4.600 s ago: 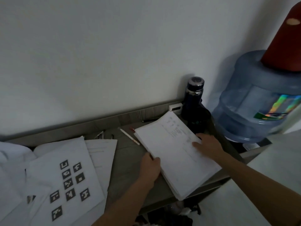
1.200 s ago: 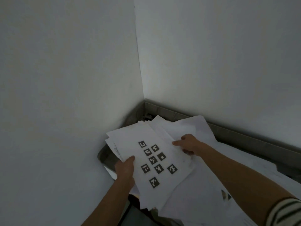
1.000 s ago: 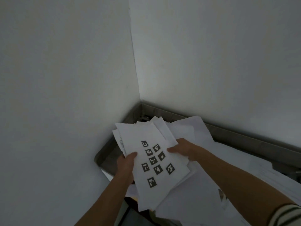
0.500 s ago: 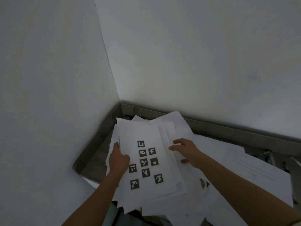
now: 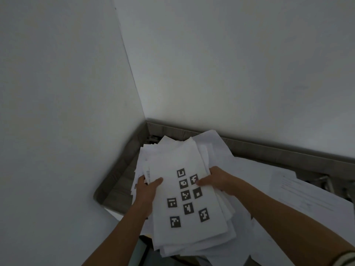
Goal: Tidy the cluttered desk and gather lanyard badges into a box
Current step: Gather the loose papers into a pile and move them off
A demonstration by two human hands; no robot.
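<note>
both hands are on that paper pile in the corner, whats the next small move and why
Probably squeeze the edges inward and square the stack of papers. The left hand and right hand grip opposite sides, but the sheets below the marker sheet fan out unevenly.

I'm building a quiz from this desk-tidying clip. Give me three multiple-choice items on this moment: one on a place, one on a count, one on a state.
1. Where does the paper stack sit?
A. In the desk's corner where two walls meet
B. On the floor
C. On a chair

2. How many black square markers are on the top sheet?
A. Four
B. Nine
C. Fifteen

3. How is the stack held?
A. Left hand only
B. Untouched
C. Both hands gripping opposite edges

Answers:
1 A, the wall corner meets the desk's grey rim just behind the stack.
2 B, nine squares can be counted.
3 C, the left hand and right hand clasp its two sides.
</note>
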